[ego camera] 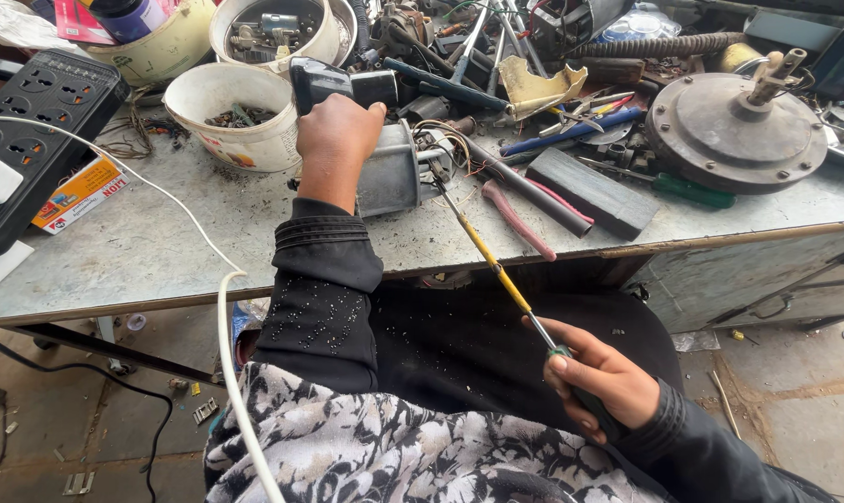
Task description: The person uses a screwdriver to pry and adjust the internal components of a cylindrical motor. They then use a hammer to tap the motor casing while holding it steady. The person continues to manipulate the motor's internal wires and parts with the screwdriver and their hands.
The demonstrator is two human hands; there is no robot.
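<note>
While the left hand (336, 135) sits closed over the top of a grey metal motor housing (391, 172) at the middle of the workbench (142, 251), fingers wrapped round it and wrist bent down, the right hand (601, 382) is curled shut on the green handle of a long screwdriver (496, 270) down near the lap. Screwdriver shaft is yellow then bare steel, runs diagonally up-left, tip at the housing's right side by a bunch of loose wires (450, 140); exact contact point too small to tell. Both sleeves black; patterned black-and-white cloth across the lap. Just left of the housing, touching or nearly, a white plastic tub (231, 116) with a red-and-yellow printed label low on its side, scrap bits inside. Behind it a second white tub (273, 33) with metal parts, and a cream tub (161, 47) further left holding a dark blue can. Far left edge: black power strip (31, 121) with a white plug in it, white cable (226, 307) trailing off the bench down past the lap. Small flat orange-and-yellow cardboard box (77, 191) lies beside the strip, printed face up. Right of the housing: pink-handled pliers (520, 219), a dark rectangular block (594, 191), a green-handled screwdriver (692, 191), and a round rusty motor cover with shaft (734, 121) upright. Back of bench is a heap of tools, blue-handled ones included.
</note>
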